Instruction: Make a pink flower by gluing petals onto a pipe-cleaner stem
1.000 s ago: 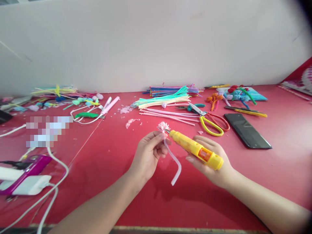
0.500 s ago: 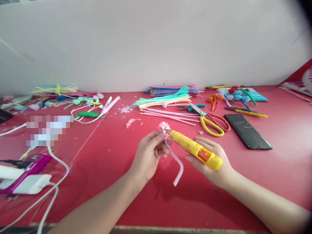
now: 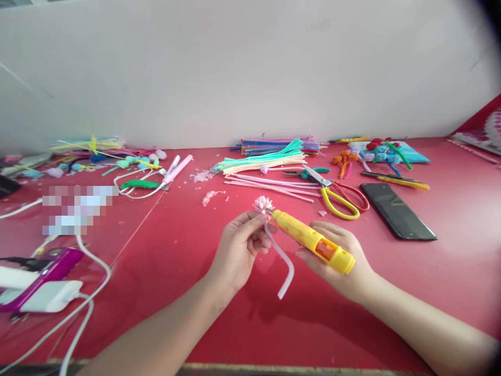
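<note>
1. the left hand has its fingers pinched around the pink pipe-cleaner flower, just under its head, above the bench.
2. the flower's pale stem hangs below those fingers, curving.
3. the right hand has its fingers wrapped around a yellow glue gun, nozzle at the base of the flower head.
4. beyond lie open scissors and, to their right, a black phone.
</note>
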`<action>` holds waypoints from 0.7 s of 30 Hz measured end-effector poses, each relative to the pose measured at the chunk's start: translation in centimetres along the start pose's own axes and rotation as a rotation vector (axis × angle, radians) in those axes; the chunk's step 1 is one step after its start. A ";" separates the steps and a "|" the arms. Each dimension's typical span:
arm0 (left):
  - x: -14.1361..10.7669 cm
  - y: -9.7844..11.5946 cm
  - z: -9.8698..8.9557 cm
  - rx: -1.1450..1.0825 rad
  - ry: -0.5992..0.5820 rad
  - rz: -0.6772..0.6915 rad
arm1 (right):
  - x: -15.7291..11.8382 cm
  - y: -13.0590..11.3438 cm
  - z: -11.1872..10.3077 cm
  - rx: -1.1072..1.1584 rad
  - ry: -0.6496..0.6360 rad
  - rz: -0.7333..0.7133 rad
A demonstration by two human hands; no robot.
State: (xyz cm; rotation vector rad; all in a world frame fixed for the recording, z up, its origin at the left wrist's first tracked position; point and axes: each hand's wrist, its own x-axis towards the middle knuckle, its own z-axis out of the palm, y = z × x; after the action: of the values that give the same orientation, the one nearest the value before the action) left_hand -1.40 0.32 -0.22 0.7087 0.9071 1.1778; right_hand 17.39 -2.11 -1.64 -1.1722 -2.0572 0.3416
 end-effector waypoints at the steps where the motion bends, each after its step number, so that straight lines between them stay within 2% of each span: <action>1: 0.0 0.0 0.0 0.004 0.001 0.000 | 0.0 0.0 0.0 -0.004 0.002 -0.006; 15: 0.1 0.0 0.0 -0.037 -0.002 -0.010 | 0.0 0.0 0.0 -0.028 0.002 -0.037; 21: 0.1 0.0 0.0 -0.023 -0.007 0.008 | 0.0 -0.1 0.1 -0.026 -0.021 -0.006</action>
State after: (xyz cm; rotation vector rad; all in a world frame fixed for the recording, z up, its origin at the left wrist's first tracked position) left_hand -1.36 0.45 -0.26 0.6983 0.8843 1.1898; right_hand 17.29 -2.10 -1.64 -1.1828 -2.0880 0.3264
